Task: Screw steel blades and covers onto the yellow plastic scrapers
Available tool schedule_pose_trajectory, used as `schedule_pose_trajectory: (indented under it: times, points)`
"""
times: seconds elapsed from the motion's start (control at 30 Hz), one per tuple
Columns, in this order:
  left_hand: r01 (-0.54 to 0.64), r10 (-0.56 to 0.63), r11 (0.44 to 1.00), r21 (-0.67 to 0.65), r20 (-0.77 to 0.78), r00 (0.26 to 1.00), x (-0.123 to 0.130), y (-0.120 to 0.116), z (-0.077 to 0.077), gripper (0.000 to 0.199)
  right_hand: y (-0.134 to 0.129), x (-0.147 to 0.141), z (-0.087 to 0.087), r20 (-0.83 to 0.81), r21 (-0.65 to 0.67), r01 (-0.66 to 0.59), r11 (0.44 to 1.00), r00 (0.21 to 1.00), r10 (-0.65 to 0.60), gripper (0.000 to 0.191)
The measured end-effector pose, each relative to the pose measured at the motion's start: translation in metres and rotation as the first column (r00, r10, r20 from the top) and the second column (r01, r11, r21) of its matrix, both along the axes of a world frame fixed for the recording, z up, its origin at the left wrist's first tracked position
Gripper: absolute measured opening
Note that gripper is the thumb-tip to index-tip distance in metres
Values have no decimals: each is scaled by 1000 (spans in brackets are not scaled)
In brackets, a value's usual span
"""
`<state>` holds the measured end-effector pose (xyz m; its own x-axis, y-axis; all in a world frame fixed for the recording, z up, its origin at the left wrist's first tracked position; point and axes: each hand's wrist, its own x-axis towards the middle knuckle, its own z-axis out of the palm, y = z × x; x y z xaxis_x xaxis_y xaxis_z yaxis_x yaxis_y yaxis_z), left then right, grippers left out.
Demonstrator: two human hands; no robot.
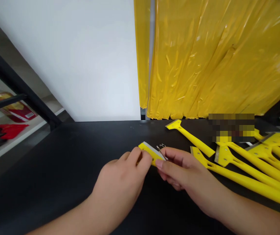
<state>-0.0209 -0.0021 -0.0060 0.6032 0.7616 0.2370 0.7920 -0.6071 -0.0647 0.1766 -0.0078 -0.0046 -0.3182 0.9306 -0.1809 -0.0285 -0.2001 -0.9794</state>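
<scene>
A yellow scraper (pixel 146 148) with a pale blade along its far edge is held over the black table, between my two hands. My left hand (pixel 124 173) is closed around its left part, fingers bent over the yellow head; its handle is hidden. At the other end, my right hand (pixel 179 168) pinches the scraper, thumb on top and fingers behind. A thin metal piece (pixel 158 148) sticks up beside my right index finger; its kind and whether I grip it cannot be made out. Several tiny screws or nuts (pixel 162 145) lie just beyond.
Several yellow scrapers (pixel 252 182) lie piled on the right of the black table (pixel 56 182); one scraper (pixel 193 138) lies farther back. A white panel (pixel 81 65) and yellow plastic sheeting (pixel 203 65) rise behind. A shelf at left holds a bottle (pixel 15 107).
</scene>
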Motion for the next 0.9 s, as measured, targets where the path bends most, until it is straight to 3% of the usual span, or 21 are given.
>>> schedule_pose_trajectory:
  times: [0.07, 0.13, 0.17, 0.23, 0.27, 0.33, 0.37, 0.4, 0.43, 0.63, 0.7, 0.8, 0.9]
  points:
    - [-8, 5, 999, 43, 56, 998, -3, 3, -2, 17, 5, 3, -8, -22, -66, 23, 998, 999, -25, 33]
    - [-33, 37, 999, -23, 234, 971, -8, 8, -3, 11, 12, 7, -15, -71, -80, 47, 996, 996, -52, 29]
    - [-46, 81, 994, -103, 363, 928, -9, 12, -3, 10, 14, 9, -17, -105, -70, 58, 996, 992, -65, 28]
    - [-6, 241, 933, -360, 611, 754, -10, 17, -2, 19, 19, 14, -21, -169, -48, 70, 996, 983, -77, 28]
    - [77, 345, 859, -505, 684, 643, -9, 20, -1, 24, 21, 16, -22, -191, -38, 65, 997, 979, -72, 28]
    - [328, 541, 625, -708, 696, 472, -5, 21, 3, 28, 22, 18, -23, -211, -21, 38, 999, 977, -42, 28]
    - [439, 608, 500, -747, 663, 437, -2, 21, 5, 29, 22, 18, -24, -208, -12, 21, 1000, 978, -23, 28]
    - [508, 651, 414, -755, 636, 415, 1, 19, 6, 28, 22, 18, -24, -199, -3, 5, 1000, 980, -5, 28]
    - [543, 678, 366, -756, 616, 401, 3, 18, 7, 27, 21, 18, -24, -189, 5, -6, 1000, 982, 7, 28]
    - [524, 768, 351, -776, 558, 313, 5, 11, 0, 38, 26, 23, -20, 5, 90, -44, 995, 999, 44, 31]
    - [526, 800, 350, -775, 539, 262, 4, 13, -3, 39, 33, 33, -17, 169, 206, 14, 978, 984, -50, 33]
    - [531, 816, 373, -761, 541, 202, 1, 16, -3, 39, 44, 54, -15, 436, 470, 82, 879, 844, -312, 33]
    - [536, 805, 385, -751, 558, 204, -2, 18, -1, 40, 53, 67, -17, 695, 546, -103, 831, 610, -381, 35]
